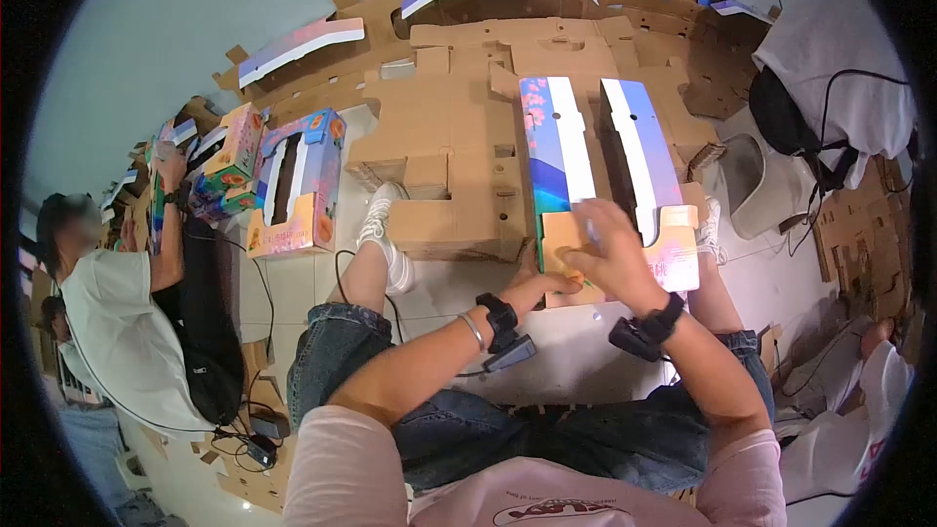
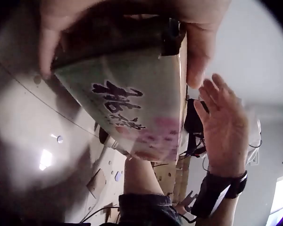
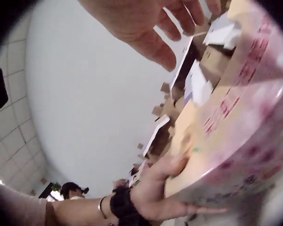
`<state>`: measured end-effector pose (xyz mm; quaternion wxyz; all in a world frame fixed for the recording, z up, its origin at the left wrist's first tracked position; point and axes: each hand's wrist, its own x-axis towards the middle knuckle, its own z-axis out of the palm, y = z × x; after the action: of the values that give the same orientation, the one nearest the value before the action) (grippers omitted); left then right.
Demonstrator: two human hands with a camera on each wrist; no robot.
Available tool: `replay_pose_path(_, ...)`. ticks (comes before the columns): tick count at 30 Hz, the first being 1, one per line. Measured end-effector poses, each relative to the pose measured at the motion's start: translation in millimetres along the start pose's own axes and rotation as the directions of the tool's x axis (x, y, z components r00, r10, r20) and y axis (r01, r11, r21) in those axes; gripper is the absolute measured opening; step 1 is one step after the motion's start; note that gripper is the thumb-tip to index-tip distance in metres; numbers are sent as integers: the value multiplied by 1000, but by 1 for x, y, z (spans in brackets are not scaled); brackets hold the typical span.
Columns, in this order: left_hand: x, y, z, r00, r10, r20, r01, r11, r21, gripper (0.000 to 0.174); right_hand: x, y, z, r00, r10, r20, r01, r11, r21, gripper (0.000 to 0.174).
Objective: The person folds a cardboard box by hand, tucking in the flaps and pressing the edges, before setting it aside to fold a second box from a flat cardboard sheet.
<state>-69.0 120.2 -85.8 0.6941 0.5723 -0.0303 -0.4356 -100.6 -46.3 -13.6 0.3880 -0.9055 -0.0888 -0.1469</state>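
A printed cardboard carton (image 1: 673, 252) stands upright between the person's knees, with an orange near panel, blue and pink sides and a long gap in its top. Two blue-and-white top flaps, a left flap (image 1: 557, 137) and a right flap (image 1: 639, 141), flank that gap. The left hand (image 1: 543, 285) grips the carton's near left corner, thumb on the orange panel and fingers around the side. Above the near end is the right hand (image 1: 613, 259), its fingers extended and holding nothing. In the left wrist view, the right palm (image 2: 226, 129) shows beside the carton.
Flat brown cardboard (image 1: 468, 137) is stacked just beyond the carton. A finished-looking printed box (image 1: 327, 176) stands to the left, near another seated person (image 1: 127, 293). A pale bin (image 1: 756, 185) and hanging cables are at the right.
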Motion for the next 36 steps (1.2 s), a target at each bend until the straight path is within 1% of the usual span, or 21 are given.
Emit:
replay_pose_path(1,4,-7,3,990,130,-52,-133,990,-51,87,4,1,11,1000,0,1,0,1000,2,56)
replay_pose_path(4,3,-9,17,983,109,-145,-127,985,-118,84,17,-4,30,996,-31,81,56,945,-322,52)
replay_pose_path(5,5,-11,19,975,101,-198,-139,973,-186,83,22,-10,30,996,-31,85,57,944,-325,52)
replay_pose_path(7,5,-18,19,971,107,-214,-149,971,-187,83,30,-22,28,974,175,147,-85,875,-477,54)
replay_pose_path(9,5,-23,19,963,178,-202,-196,978,-71,72,37,-20,30,958,219,184,-99,857,-505,51)
replay_pose_path(11,0,-21,23,961,184,-206,-215,967,-138,69,41,-12,37,941,262,213,-114,840,-531,49)
replay_pose_path(13,-1,-17,26,959,188,-213,-232,951,-205,66,42,3,48,965,207,163,-111,880,-461,41)
replay_pose_path(14,-1,-16,26,954,186,-234,-219,968,-125,64,43,5,47,964,207,167,-109,880,-462,41)
replay_pose_path(16,-4,-14,25,948,184,-259,-203,978,-47,62,47,7,45,939,266,220,-180,920,-348,35)
replay_pose_path(18,-6,-11,27,976,120,-183,-150,976,-156,63,46,4,44,931,310,192,-246,924,-294,35)
replay_pose_path(20,-2,-19,26,972,137,-192,-168,973,-155,64,44,3,43,921,354,162,-311,920,-239,36)
replay_pose_path(22,1,-23,27,967,152,-204,-185,971,-153,65,36,5,45,966,258,31,-253,961,-107,36)
replay_pose_path(23,1,-23,29,965,174,-194,-209,963,-172,66,34,7,45,966,258,29,-254,961,-107,36)
replay_pose_path(25,0,-22,31,965,193,-179,-226,956,-189,67,30,11,44,995,100,24,-101,995,8,39)
replay_pose_path(29,-7,-11,31,975,143,-170,-164,979,-119,70,23,7,41,999,44,3,-44,999,7,44)
replay_pose_path(30,-9,-9,32,970,143,-195,-168,979,-114,71,21,4,37,984,177,28,-179,951,253,44)
replay_pose_path(31,-8,-9,30,971,141,-191,-164,981,-108,71,20,1,32,952,296,81,-298,826,479,44)
replay_pose_path(33,-4,-9,24,965,224,-137,-252,937,-241,81,14,0,15,939,345,20,-299,783,545,44)
replay_pose_path(34,-7,-4,22,965,229,-127,-253,939,-234,81,10,2,3,920,390,-27,-296,740,604,45)
replay_pose_path(35,-7,-4,19,967,225,-122,-249,940,-232,81,7,3,-18,870,492,27,-380,635,673,49)
replay_pose_path(36,-7,-6,15,970,197,-143,-228,942,-249,81,2,16,-35,901,399,-170,-282,836,470,48)
